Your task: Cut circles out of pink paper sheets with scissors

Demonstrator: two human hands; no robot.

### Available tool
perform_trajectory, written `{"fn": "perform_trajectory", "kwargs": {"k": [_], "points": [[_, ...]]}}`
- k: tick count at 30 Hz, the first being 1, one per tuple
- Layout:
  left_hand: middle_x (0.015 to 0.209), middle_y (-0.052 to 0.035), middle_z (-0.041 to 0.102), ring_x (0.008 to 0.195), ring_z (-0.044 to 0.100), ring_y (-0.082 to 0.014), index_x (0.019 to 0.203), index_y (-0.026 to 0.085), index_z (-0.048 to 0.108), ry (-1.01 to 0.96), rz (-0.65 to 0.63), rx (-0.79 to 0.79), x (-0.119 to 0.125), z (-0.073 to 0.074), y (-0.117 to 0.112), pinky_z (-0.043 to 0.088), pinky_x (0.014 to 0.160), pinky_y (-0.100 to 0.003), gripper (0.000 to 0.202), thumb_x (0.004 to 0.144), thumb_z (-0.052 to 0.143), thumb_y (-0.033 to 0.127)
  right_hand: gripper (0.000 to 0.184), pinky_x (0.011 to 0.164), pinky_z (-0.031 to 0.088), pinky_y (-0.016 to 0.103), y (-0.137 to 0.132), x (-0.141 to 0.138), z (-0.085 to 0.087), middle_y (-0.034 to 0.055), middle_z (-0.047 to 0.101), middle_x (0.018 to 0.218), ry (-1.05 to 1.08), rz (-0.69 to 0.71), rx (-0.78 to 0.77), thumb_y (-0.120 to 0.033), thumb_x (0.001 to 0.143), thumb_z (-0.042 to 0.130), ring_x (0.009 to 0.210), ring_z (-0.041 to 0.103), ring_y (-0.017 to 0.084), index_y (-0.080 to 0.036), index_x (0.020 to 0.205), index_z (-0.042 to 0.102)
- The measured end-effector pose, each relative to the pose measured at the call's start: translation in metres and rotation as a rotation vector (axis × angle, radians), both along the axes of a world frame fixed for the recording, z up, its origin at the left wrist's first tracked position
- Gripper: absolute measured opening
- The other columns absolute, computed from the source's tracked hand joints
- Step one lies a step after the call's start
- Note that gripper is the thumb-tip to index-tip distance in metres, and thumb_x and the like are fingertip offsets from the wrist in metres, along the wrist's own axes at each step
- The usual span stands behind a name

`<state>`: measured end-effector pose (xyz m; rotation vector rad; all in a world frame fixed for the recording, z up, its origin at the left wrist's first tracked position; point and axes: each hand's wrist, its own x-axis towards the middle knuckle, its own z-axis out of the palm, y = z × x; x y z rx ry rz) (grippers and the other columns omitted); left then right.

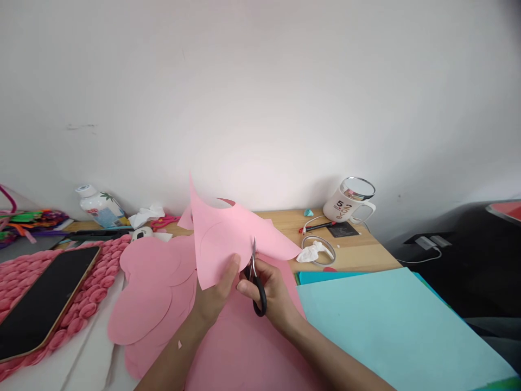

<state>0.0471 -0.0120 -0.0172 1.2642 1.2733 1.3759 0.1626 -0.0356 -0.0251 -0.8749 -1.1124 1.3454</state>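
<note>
A pink paper sheet point(222, 233) is raised in front of me, with a curved cut along its upper edge and a faint rounded line drawn on it. My left hand point(222, 285) pinches its lower part, thumb on the near face and the other fingers hidden behind. Black-handled scissors point(259, 296) are in my right hand point(268, 290), their blades pointing up at the paper close to my left thumb. Under both hands lies more pink paper point(240, 347). Several pink paper circles point(142, 307) overlap in a pile left of my left forearm.
Left of the circles, a phone point(44, 298) rests on a pink braided mat point(95, 296). Light blue sheets point(391, 326) lie at right. Along the wall are a white bottle point(101, 206), crumpled tissue point(146, 215), pink scissors point(163, 221), a mug point(344, 206) and a cable point(331, 250).
</note>
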Motion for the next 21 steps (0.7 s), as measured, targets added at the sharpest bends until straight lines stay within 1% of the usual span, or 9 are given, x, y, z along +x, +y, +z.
{"fn": "perform_trajectory", "kwargs": {"k": [3,6,9,13,14,17,18,19,21], "points": [[0.098,-0.0114,0.068,0.104,0.059,-0.0287,0.095,0.013,0.065,-0.027,-0.039,-0.009,-0.0013,-0.0026,0.0006,0.046,0.093,-0.038,0.039,0.067,0.071,0.039,0.043,0.046,0.023,0.024,0.0001,-0.0004,-0.0002,-0.0053,0.036,0.055,0.004,0.002,0.001,-0.054,0.059,0.075,0.051,0.028,0.011,-0.020,0.062,0.048],[0.099,-0.0115,0.067,0.101,0.060,-0.0286,0.098,0.013,0.064,0.002,-0.008,0.021,-0.0012,-0.0033,0.0003,0.047,0.092,-0.039,0.040,0.068,0.070,0.039,0.044,0.046,0.023,0.025,0.0003,-0.0003,0.0003,-0.0049,0.036,0.055,-0.002,0.007,-0.007,-0.055,0.057,0.074,0.051,0.028,0.011,-0.021,0.062,0.048],[0.101,-0.0108,0.066,0.099,0.060,-0.0274,0.097,0.014,0.064,0.023,0.008,0.019,-0.0004,-0.0012,-0.0006,0.048,0.089,-0.038,0.038,0.069,0.069,0.039,0.042,0.047,0.024,0.025,0.0001,0.0003,0.0007,-0.0045,0.038,0.054,-0.021,0.006,-0.003,-0.056,0.059,0.073,0.051,0.029,0.012,-0.021,0.061,0.050],[0.087,-0.0086,0.067,0.088,0.063,-0.0254,0.082,0.016,0.064,0.009,-0.083,-0.008,-0.0019,-0.0015,0.0004,0.052,0.080,-0.036,0.026,0.073,0.065,0.040,0.037,0.048,0.027,0.026,-0.0007,0.0009,0.0005,-0.0040,0.041,0.053,-0.022,0.017,-0.009,-0.052,0.061,0.074,0.050,0.033,0.012,-0.020,0.060,0.054],[0.085,-0.0080,0.067,0.086,0.063,-0.0249,0.081,0.016,0.064,0.019,-0.080,-0.004,-0.0026,-0.0023,0.0010,0.052,0.079,-0.035,0.025,0.073,0.064,0.040,0.036,0.049,0.028,0.026,-0.0009,0.0009,0.0002,-0.0039,0.042,0.053,-0.015,0.018,-0.015,-0.050,0.061,0.074,0.050,0.034,0.012,-0.020,0.061,0.055],[0.082,-0.0061,0.066,0.084,0.062,-0.0238,0.078,0.018,0.065,0.056,0.020,0.056,-0.0030,-0.0035,0.0026,0.051,0.078,-0.034,0.021,0.070,0.067,0.037,0.033,0.049,0.030,0.026,-0.0011,0.0008,-0.0008,-0.0044,0.045,0.052,0.016,0.016,-0.038,-0.046,0.060,0.076,0.050,0.038,0.012,-0.020,0.065,0.057],[0.078,-0.0053,0.066,0.081,0.062,-0.0233,0.074,0.018,0.065,0.052,0.039,0.076,-0.0025,-0.0028,0.0028,0.052,0.076,-0.033,0.019,0.069,0.068,0.036,0.033,0.049,0.031,0.026,-0.0011,0.0007,-0.0011,-0.0045,0.045,0.052,0.026,0.015,-0.044,-0.045,0.059,0.077,0.050,0.039,0.012,-0.020,0.067,0.057],[0.071,-0.0043,0.065,0.076,0.062,-0.0225,0.069,0.019,0.065,0.038,0.030,0.081,-0.0018,-0.0016,0.0029,0.052,0.073,-0.033,0.018,0.069,0.068,0.037,0.032,0.050,0.032,0.026,-0.0009,0.0007,-0.0013,-0.0044,0.046,0.052,0.033,0.015,-0.048,-0.044,0.059,0.077,0.051,0.040,0.012,-0.020,0.067,0.057],[0.056,-0.0022,0.060,0.065,0.060,-0.0206,0.057,0.020,0.061,-0.002,-0.028,0.061,0.0000,0.0017,0.0031,0.053,0.066,-0.032,0.023,0.069,0.066,0.039,0.031,0.050,0.034,0.026,-0.0006,0.0007,-0.0017,-0.0039,0.049,0.053,0.043,0.017,-0.051,-0.042,0.059,0.078,0.051,0.042,0.012,-0.020,0.067,0.057]]}}
